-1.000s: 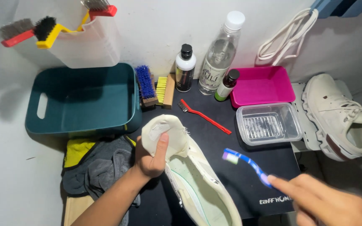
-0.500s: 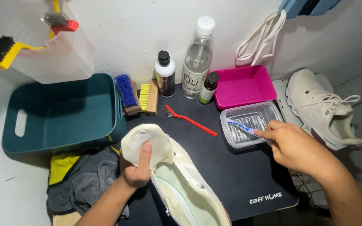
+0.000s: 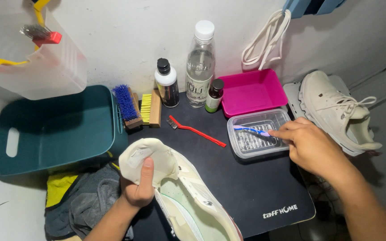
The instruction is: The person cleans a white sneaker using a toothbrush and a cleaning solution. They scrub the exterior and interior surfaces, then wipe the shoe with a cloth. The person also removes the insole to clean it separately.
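Note:
My left hand (image 3: 138, 189) grips the heel of a cream sneaker (image 3: 179, 192) lying over the black mat (image 3: 255, 192), thumb pressed on the heel tab. My right hand (image 3: 311, 147) holds a blue and white toothbrush (image 3: 252, 130) with its head dipped in the clear plastic tray (image 3: 258, 134) at the mat's right side. A second cream sneaker (image 3: 340, 109) rests to the right of the tray, beyond my right hand.
Behind the tray stand a pink box (image 3: 251, 91), a clear water bottle (image 3: 200, 64), a white bottle with black cap (image 3: 167, 84) and a small dark bottle (image 3: 214, 96). A red wire brush (image 3: 195, 130), blue brush (image 3: 125, 105), yellow brush (image 3: 149, 108), teal bin (image 3: 54, 129), grey cloth (image 3: 81, 201) and white laces (image 3: 264, 40) lie around.
My right hand carried the toothbrush from the mat's front right up to the clear tray and set its head inside. The left hand kept hold of the sneaker.

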